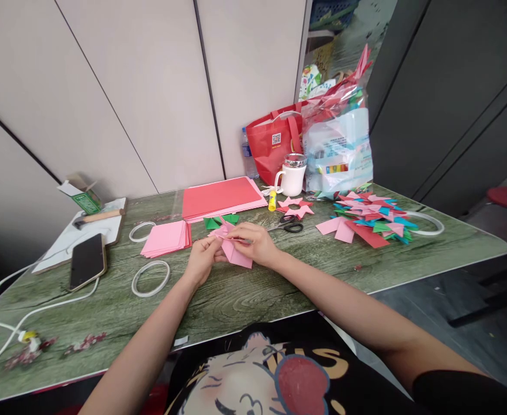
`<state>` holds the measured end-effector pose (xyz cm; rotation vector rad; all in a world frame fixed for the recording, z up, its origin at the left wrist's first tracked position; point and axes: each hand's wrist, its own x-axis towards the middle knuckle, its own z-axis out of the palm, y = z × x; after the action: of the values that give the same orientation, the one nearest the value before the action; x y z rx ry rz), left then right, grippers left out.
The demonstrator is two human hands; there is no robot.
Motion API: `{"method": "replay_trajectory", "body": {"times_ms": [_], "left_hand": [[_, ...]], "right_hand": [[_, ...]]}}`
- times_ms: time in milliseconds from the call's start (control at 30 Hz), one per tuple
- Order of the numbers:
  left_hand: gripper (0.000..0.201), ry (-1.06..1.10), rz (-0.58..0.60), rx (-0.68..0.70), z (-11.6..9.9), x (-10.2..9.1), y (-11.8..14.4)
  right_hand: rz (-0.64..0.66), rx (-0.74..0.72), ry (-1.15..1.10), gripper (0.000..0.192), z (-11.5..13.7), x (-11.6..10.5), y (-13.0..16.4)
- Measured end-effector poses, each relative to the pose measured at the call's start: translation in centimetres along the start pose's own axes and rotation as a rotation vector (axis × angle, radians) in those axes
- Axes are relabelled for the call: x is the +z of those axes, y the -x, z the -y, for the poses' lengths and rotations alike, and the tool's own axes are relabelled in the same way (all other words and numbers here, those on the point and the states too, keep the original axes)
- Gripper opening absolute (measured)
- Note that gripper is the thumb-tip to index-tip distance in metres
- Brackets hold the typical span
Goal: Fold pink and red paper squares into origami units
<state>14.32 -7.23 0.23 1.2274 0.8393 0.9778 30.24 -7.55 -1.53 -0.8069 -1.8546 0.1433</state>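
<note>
The table [244, 300] edge lies nearest, green wood-grain. On it, at centre, sits a pink folded paper [235, 249], creased to a point. The left hand [201, 260] pinches its left edge, fingers curled. The right hand [253, 242] presses down on top, fingertips gripping the fold.

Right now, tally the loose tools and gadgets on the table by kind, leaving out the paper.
Tape rings: 3, two near the pink sheets, one by the folded pile
Scissors: 1
Glue stick: 1
Hammer: 1
Phone: 1
Mug: 1
Total: 8
</note>
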Motion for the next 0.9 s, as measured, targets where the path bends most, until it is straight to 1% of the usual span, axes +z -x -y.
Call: {"method": "replay_trajectory", "body": {"times_ms": [67,167,267,500,700,833,900], "left_hand": [[0.028,0.02,-0.022,-0.013,-0.05,0.06,-0.02],[0.026,0.022,-0.067,-0.022,-0.11,0.1,-0.05],[0.025,0.022,-0.08,-0.025,-0.14,0.08,-0.04],[0.024,-0.001,-0.054,-0.023,-0.13,0.05,-0.02],[0.024,-0.035,0.018,0.022,-0.14,0.04,0.09],[0.022,-0.053,0.05,0.054,-0.25,-0.02,0.16],[0.022,-0.062,0.058,0.06,-0.32,0.02,0.2]], "right_hand": [[-0.012,0.04,-0.007,0.021,0.11,-0.03,-0.01],[-0.028,0.142,-0.054,0.032,0.47,-0.2,-0.07],[-0.039,0.206,-0.105,0.037,0.72,-0.35,-0.14],[-0.071,0.308,-0.233,0.028,0.31,-0.14,-0.28],[-0.091,0.426,-0.395,0.023,-0.01,-0.13,-0.53],[-0.089,0.468,-0.471,0.022,-0.12,-0.24,-0.57],[-0.103,0.477,-0.49,0.026,-0.13,-0.24,-0.56]]}}
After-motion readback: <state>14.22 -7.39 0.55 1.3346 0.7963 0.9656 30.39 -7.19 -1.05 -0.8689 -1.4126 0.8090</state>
